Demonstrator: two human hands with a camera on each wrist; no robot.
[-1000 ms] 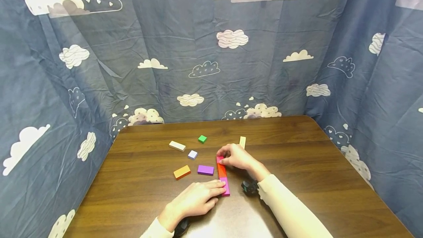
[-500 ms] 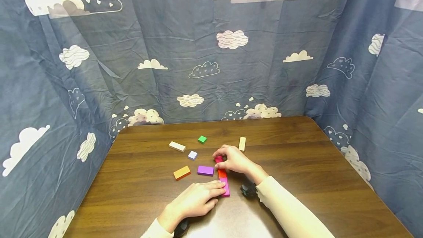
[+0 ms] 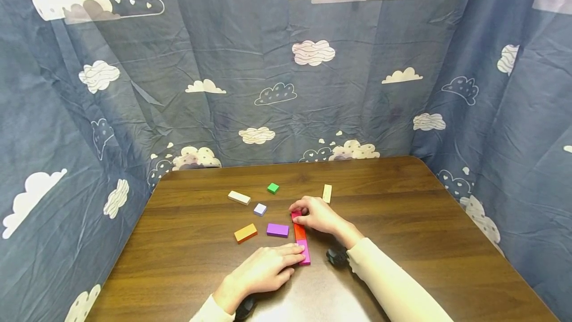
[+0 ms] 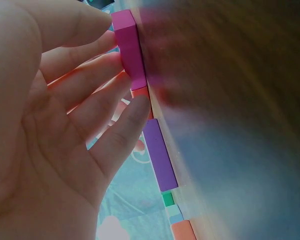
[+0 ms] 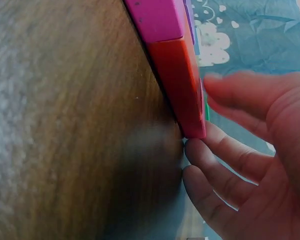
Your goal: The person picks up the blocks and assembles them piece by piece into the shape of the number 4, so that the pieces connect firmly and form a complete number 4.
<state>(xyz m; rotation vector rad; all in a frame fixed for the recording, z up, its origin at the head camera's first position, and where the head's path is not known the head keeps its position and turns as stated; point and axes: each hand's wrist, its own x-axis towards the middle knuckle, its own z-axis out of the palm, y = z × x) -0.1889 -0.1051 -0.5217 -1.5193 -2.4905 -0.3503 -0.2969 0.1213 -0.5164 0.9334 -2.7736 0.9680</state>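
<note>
Three flat wooden blocks lie end to end on the table: a magenta block (image 3: pixel 306 257) nearest, an orange-red block (image 3: pixel 300 233) in the middle, and a crimson block (image 3: pixel 297 214) farthest. My left hand (image 3: pixel 265 268) rests its extended fingertips on the magenta block, touching its side in the left wrist view. Thumb and curled fingers of my right hand (image 3: pixel 319 215) hold the crimson block at its far end. From the right wrist, fingertips touch that end (image 5: pixel 195 131), while the thumb (image 5: pixel 225 87) is over its upper side and partly hides it.
Left of the row lie a purple block (image 3: pixel 278 230), an orange block (image 3: pixel 246 233), a pale blue block (image 3: pixel 260 209), a white block (image 3: pixel 239 198) and a green block (image 3: pixel 273 188). A cream block (image 3: pixel 327 194) lies beyond my right hand. A cloud-patterned curtain (image 3: pixel 277 73) surrounds the table.
Half a second ago the crimson block was turned slightly left of the row; now it is straighter, in line with the orange-red block. My right hand shifted slightly with it. My left hand stayed put.
</note>
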